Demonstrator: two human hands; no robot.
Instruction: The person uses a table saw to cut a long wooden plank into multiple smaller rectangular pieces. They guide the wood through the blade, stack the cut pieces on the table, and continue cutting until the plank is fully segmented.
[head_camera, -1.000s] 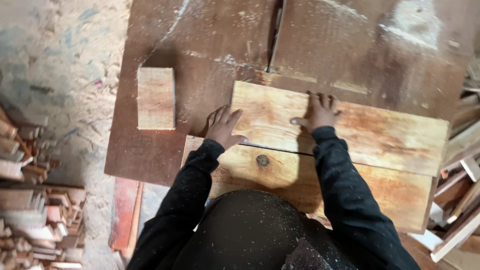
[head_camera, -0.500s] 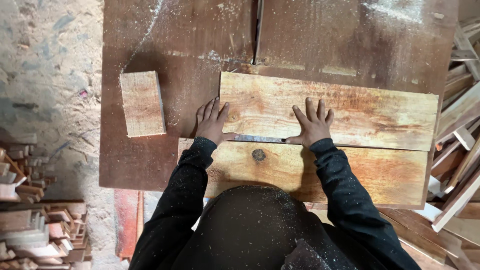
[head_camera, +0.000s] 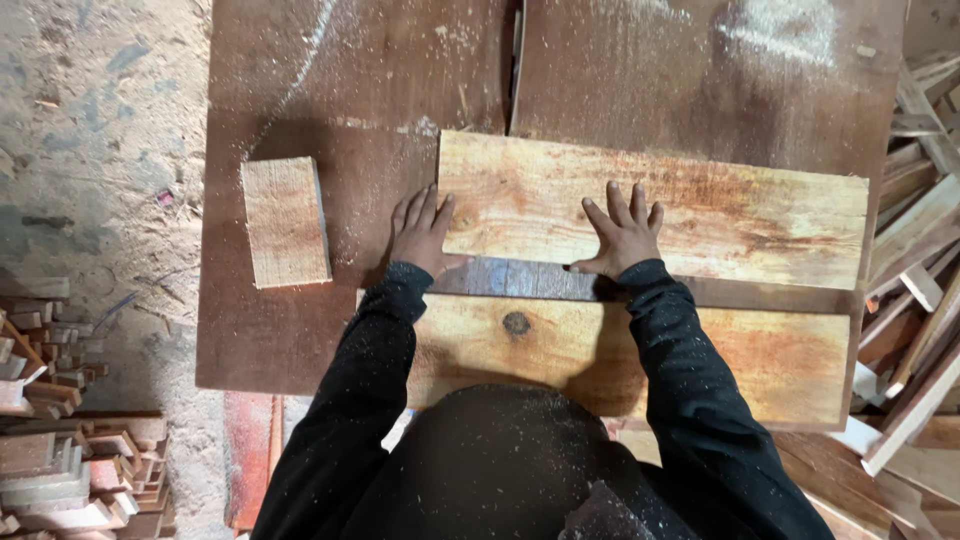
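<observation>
Left hand (head_camera: 422, 232) lies flat and open, fingers spread, at the left end of the far plank (head_camera: 655, 210), overlapping its near-left corner; right hand (head_camera: 622, 238) lies flat and open on the same plank's near edge. Far plank lies across the middle of the dusty brown worktop (head_camera: 300, 330), apart from the near plank (head_camera: 640, 355) at the worktop's near edge. Small wood block (head_camera: 285, 220) sits near the left edge.

Dusty concrete floor (head_camera: 90, 150) left of the brown tabletop (head_camera: 330, 90) (sawdust-streaked); offcut stacks (head_camera: 60, 460) lower left, scrap timber (head_camera: 925, 300) right.
</observation>
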